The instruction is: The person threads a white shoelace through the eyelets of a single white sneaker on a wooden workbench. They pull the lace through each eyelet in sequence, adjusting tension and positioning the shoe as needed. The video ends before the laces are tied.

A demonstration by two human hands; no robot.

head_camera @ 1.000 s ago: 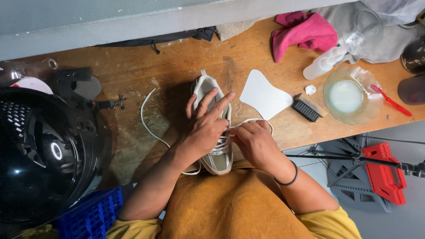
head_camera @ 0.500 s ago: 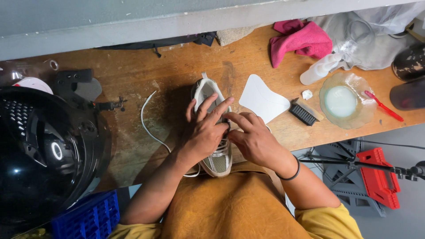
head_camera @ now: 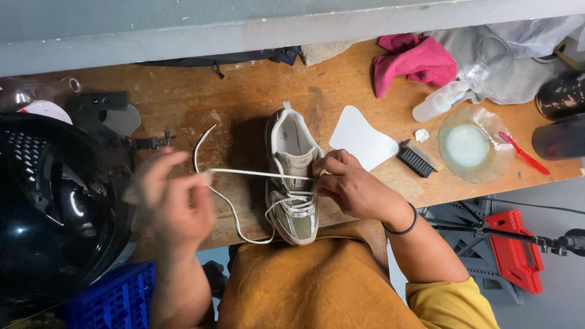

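Beige-and-white mesh sneaker (head_camera: pixel 292 176) — its white lace (head_camera: pixel 256 173) pinched taut by blurred left hand (head_camera: pixel 173 198), right hand (head_camera: pixel 350 186) pinching eyelets.

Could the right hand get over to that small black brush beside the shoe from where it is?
Probably yes. The right hand rests at the shoe, and the black brush lies close by on the bare wooden bench, with only the flat white insole nearby. It would first have to let go of the shoe.
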